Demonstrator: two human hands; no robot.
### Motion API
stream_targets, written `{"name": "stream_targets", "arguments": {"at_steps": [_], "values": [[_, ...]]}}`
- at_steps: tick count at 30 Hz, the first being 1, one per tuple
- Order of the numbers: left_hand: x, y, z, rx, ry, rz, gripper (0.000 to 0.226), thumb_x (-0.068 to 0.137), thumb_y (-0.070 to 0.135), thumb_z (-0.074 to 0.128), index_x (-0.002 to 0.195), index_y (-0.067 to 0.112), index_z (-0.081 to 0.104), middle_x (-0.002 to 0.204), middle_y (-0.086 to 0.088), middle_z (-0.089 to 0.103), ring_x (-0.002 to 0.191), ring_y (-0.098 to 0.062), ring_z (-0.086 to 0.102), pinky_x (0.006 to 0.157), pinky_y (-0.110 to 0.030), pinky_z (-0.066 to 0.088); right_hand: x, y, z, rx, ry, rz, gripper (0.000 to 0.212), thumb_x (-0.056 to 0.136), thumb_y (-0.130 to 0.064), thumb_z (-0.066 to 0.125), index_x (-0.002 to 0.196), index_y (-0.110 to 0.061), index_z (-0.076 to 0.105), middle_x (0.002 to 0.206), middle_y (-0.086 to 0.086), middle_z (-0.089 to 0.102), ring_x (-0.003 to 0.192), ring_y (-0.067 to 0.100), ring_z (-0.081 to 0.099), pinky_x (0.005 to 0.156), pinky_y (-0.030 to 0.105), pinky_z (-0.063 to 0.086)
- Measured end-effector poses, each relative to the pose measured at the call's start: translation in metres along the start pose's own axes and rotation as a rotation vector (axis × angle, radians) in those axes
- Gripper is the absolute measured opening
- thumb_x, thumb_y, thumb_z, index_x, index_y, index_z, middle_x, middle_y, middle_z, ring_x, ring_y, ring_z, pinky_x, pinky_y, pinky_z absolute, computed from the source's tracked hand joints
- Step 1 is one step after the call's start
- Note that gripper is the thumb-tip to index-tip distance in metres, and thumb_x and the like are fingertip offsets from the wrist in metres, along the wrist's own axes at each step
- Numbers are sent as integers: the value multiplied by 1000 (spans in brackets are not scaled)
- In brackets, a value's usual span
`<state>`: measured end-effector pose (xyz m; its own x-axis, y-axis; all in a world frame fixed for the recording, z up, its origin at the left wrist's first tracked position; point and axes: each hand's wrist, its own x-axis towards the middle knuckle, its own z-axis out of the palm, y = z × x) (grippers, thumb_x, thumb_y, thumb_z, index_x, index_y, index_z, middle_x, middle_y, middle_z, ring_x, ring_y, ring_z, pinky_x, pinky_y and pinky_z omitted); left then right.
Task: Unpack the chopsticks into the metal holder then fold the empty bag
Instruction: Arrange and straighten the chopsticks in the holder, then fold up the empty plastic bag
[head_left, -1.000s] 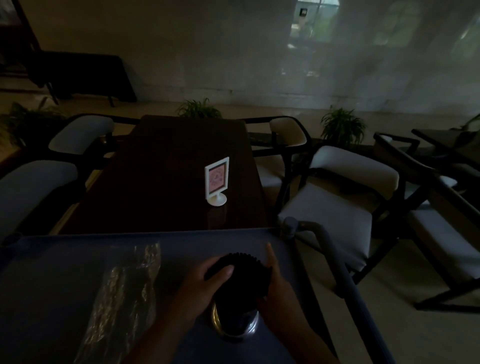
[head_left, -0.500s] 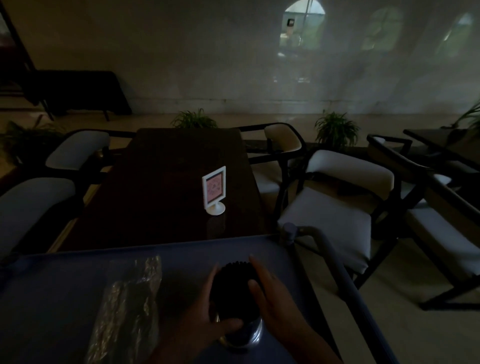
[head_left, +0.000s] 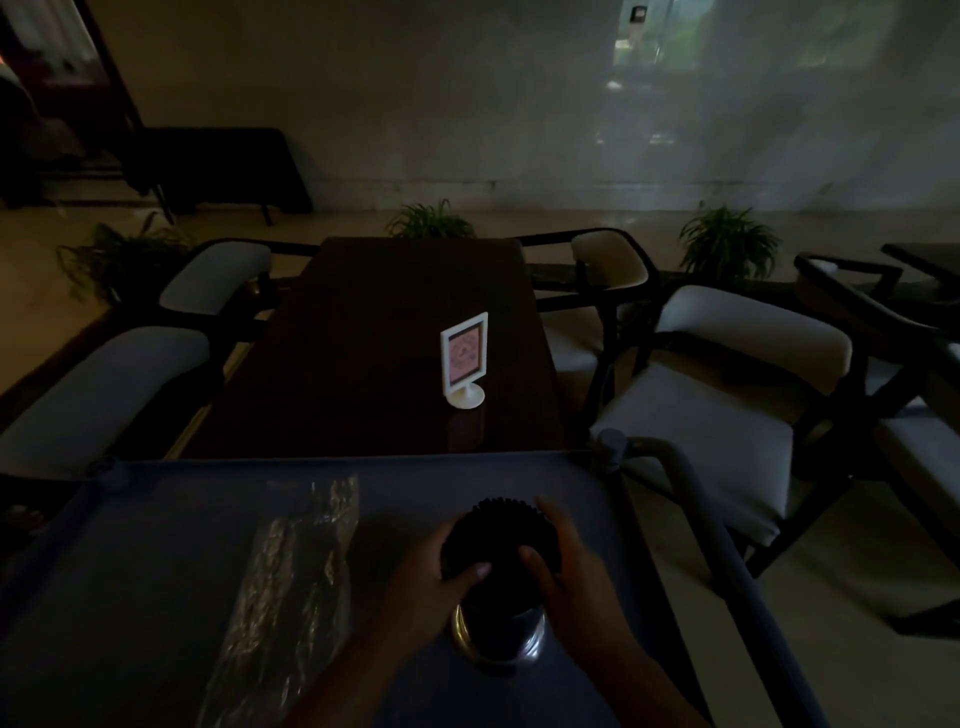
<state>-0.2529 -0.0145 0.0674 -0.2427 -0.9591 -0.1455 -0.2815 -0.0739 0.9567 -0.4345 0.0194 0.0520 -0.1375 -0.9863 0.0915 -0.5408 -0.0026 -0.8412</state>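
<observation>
Chopsticks (head_left: 501, 535), a single dense dark bundle too tightly packed and too dimly lit to count, stand upright in one metal holder (head_left: 500, 631) on the near right part of the blue tabletop (head_left: 130, 597). Largest items first: one long dark dining table (head_left: 363, 338) lies just beyond the blue tabletop, with two pale-cushioned chairs on its left, the nearer chair (head_left: 98, 395) being the larger in view, and at least two more on its right. Three potted plants are visible along the far floor, one (head_left: 431, 223) behind the table's far end. One grey tubular handle (head_left: 691, 499) curves down the tabletop's right edge. One clear plastic bag (head_left: 291, 587) lies flat and crumpled on the tabletop, left of the holder and apart from it. Two hands are present: the left hand (head_left: 431, 582) and the right hand (head_left: 566, 566) are both wrapped around the bundle from opposite sides, thumbs pressed on its near face, just above the holder's rim. One white sign stand (head_left: 465, 358) sits upright on the dining table. The room is dim, with a plain pale wall and a polished floor.
</observation>
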Motion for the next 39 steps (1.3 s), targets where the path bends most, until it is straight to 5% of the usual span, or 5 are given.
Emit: {"name": "stream_targets", "arguments": {"at_steps": [9, 19, 27, 33, 39], "values": [[-20, 21, -27, 85, 27, 88, 58, 79, 12, 77, 130, 27, 52, 131, 10, 59, 123, -2, 53, 99, -18, 45, 0, -19, -32, -120, 5, -230, 59, 83, -46, 64, 135, -24, 46, 125, -11, 57, 114, 2, 53, 94, 16, 41], [-70, 15, -106, 0, 195, 83, 19, 89, 8, 64, 103, 20, 71, 100, 2, 74, 94, -4, 68, 81, -20, 54, -32, -105, 6, -32, 151, -483, 9, 89, -29, 56, 91, -26, 65, 84, -25, 59, 81, -12, 58, 71, 2, 39], [-77, -72, -213, 52, 126, -115, 15, 91, 22, 63, 89, 36, 70, 87, 1, 75, 74, -9, 70, 70, -28, 56, -40, -111, 153, 176, -91, -82, 44, 91, -9, 63, 85, -52, 66, 71, -15, 71, 52, 3, 64, 49, 20, 52], [-58, -135, -254, 129, 104, -263, 13, 89, 6, 63, 81, 15, 66, 66, 0, 67, 55, -7, 60, 51, -15, 47, -15, -70, 211, -12, -144, 338, 18, 92, -17, 62, 85, -34, 62, 81, -3, 71, 68, 7, 69, 62, 27, 59], [-31, -163, -253, 280, 115, -424, 17, 84, 31, 71, 85, 14, 67, 61, 0, 66, 48, -10, 60, 45, -20, 43, 14, -51, 233, -167, -187, 495, 15, 87, -28, 68, 78, -33, 56, 82, -2, 68, 74, 12, 66, 66, 34, 58]]}}
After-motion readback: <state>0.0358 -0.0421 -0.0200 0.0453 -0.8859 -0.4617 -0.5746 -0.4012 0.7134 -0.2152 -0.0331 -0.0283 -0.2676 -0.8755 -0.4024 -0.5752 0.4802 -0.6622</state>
